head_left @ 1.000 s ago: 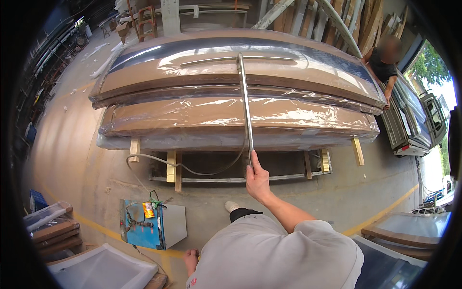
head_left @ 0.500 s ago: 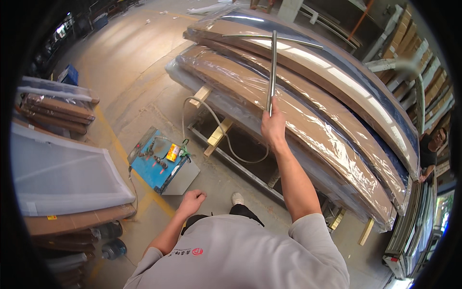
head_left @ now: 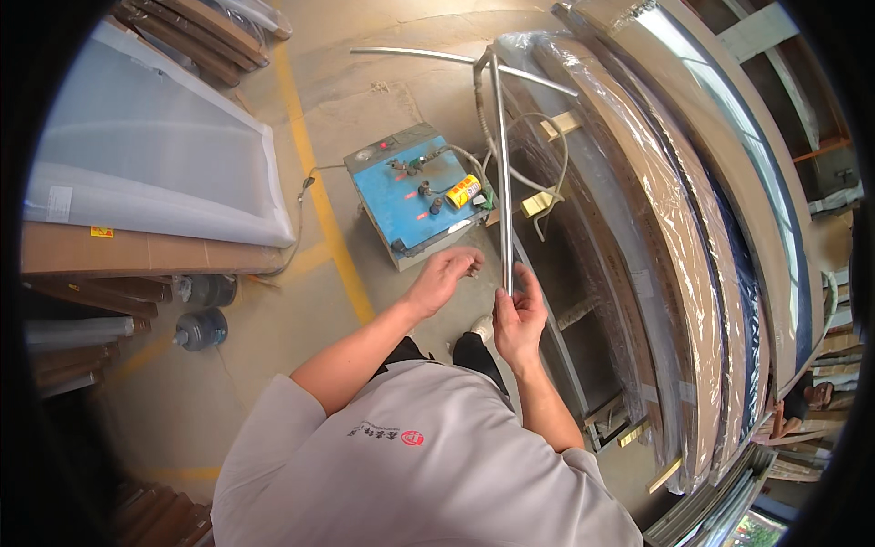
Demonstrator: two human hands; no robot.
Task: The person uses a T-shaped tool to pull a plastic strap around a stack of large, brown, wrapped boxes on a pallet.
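Note:
My right hand (head_left: 519, 319) grips the lower end of a long, shiny T-shaped metal bar (head_left: 503, 182), fingers and thumb wrapped round its shaft. The bar's crosspiece (head_left: 401, 53) spans the far end, over the floor and the edge of the wrapped panels. To the left of the shaft, my left hand (head_left: 445, 281) hovers with its fingers loosely bent and apart, holding nothing. A pale hose (head_left: 558, 150) loops beside the shaft; whether it joins the bar I cannot tell.
Ahead stands a blue-topped box (head_left: 410, 187) bearing fittings and a yellow can (head_left: 463, 190). Long film-wrapped panels (head_left: 629, 228) lie on a rack at right. A white-wrapped panel (head_left: 173, 137) and water jugs (head_left: 200, 329) are at left. Another person (head_left: 800, 401) is at far right.
The view has turned left. The bar has moved off the wrapped panels, with its crosspiece now partly over the floor. My left hand has come up close to the shaft.

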